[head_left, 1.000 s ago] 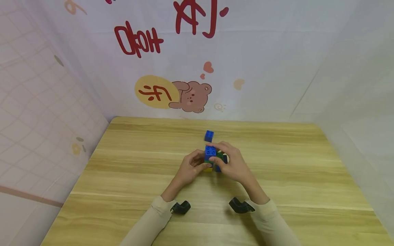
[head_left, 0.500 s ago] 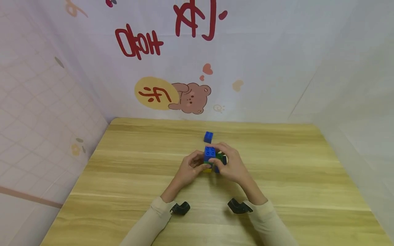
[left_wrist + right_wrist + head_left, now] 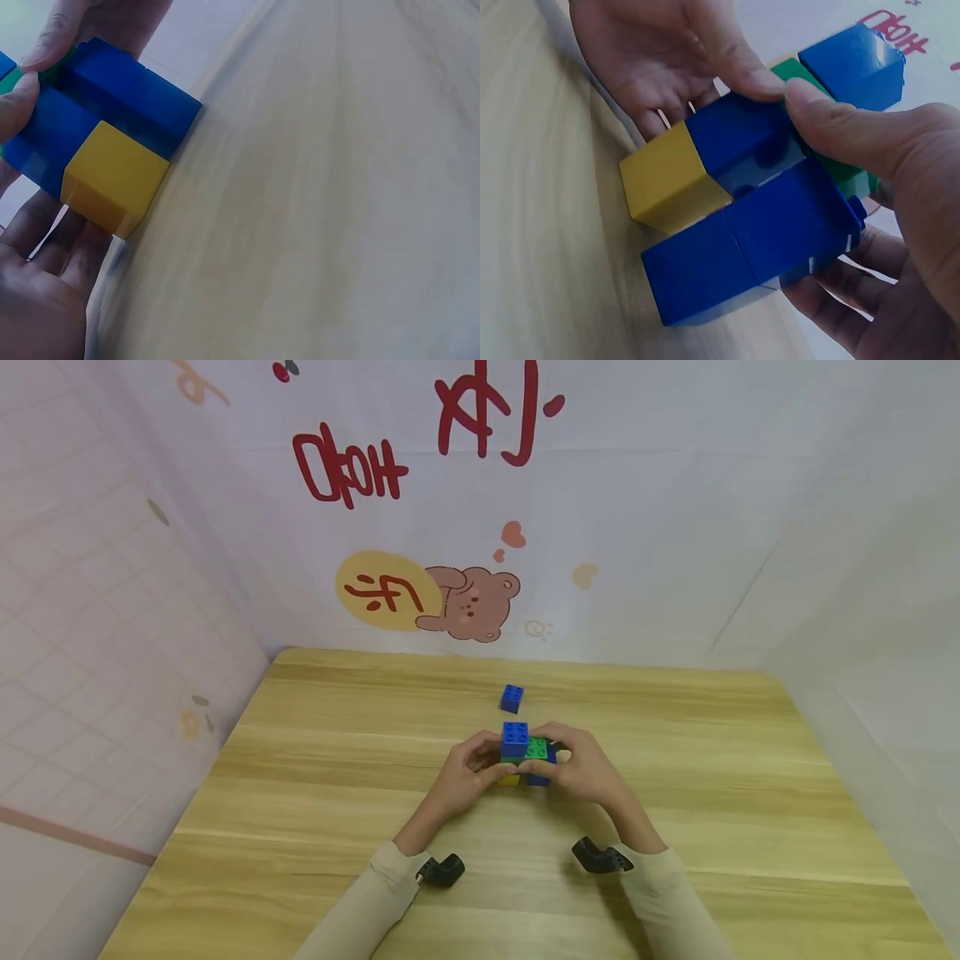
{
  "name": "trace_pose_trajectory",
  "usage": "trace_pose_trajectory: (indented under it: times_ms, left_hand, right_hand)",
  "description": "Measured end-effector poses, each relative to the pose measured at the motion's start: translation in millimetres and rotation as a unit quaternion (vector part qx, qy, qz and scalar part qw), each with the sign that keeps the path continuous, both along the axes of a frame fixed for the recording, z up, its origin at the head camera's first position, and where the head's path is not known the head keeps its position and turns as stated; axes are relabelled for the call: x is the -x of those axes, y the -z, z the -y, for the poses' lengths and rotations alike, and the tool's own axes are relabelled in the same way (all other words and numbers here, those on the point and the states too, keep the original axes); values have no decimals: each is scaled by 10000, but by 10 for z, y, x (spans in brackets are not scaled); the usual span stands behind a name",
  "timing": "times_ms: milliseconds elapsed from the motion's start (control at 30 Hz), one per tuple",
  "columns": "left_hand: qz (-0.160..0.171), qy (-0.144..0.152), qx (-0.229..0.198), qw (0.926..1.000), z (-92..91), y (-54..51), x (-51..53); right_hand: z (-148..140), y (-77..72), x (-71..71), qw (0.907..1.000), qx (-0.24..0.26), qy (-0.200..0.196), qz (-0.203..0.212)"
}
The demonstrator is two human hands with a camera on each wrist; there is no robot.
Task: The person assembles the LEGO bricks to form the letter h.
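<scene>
A stack of toy building blocks stands upright on the wooden table between both hands. One column has a yellow block (image 3: 671, 180) at the bottom with a blue block (image 3: 742, 135) on it. Beside it rises a column of blue blocks (image 3: 742, 240). A green block (image 3: 537, 747) spans the top, and one more blue block (image 3: 514, 742) sits on its left end. My left hand (image 3: 461, 777) grips the stack's left side, thumb in front. My right hand (image 3: 588, 768) holds the right side, thumb on the green block's front and fingers behind, partly hidden.
A loose blue block (image 3: 512, 698) lies behind the stack on the wooden table (image 3: 360, 735). A printed white cloth (image 3: 637, 527) hangs along the table's back edge, with more cloth at both sides. Black wrist devices (image 3: 442, 870) stick out from the sleeves.
My right hand has let go of the top blue block and moved down and right to the green block. The left hand keeps its grip. The head view has shifted slightly.
</scene>
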State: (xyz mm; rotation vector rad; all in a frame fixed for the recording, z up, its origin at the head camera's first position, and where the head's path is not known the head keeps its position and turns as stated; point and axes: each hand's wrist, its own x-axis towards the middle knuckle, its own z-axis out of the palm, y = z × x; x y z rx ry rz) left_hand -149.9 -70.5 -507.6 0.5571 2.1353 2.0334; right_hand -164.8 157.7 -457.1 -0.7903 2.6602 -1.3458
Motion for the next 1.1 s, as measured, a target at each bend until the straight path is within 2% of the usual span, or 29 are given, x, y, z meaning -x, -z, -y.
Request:
trace_pose_trajectory:
  times_ms: [200, 300, 400, 500, 633, 767, 900, 1100]
  left_hand:
    - [70, 418, 201, 9989, 151, -55, 63]
    - [-18, 488, 261, 9985, 297, -89, 102]
    - [-139, 350, 304, 9988, 419, -115, 152]
    - [-73, 84, 437, 9990, 479, -141, 216]
    - [94, -268, 680, 9973, 477, -157, 316]
    - [56, -531, 968, 9939, 436, -135, 418]
    - [19, -660, 1242, 9901, 370, -128, 514]
    - [8, -597, 1345, 9891, 259, -90, 656]
  right_hand:
    - [6, -19, 5, 9997, 47, 95, 236]
    - [22, -19, 2, 9991, 18, 132, 392]
    - [23, -21, 0, 9986, -54, 169, 494]
    - [3, -36, -9, 9982, -85, 193, 569]
    - [-37, -56, -21, 9976, -136, 251, 629]
    - [-53, -59, -22, 9970, -202, 264, 694]
    - [-56, -58, -14, 9967, -230, 271, 726]
    - [-63, -55, -15, 9966, -181, 289, 752]
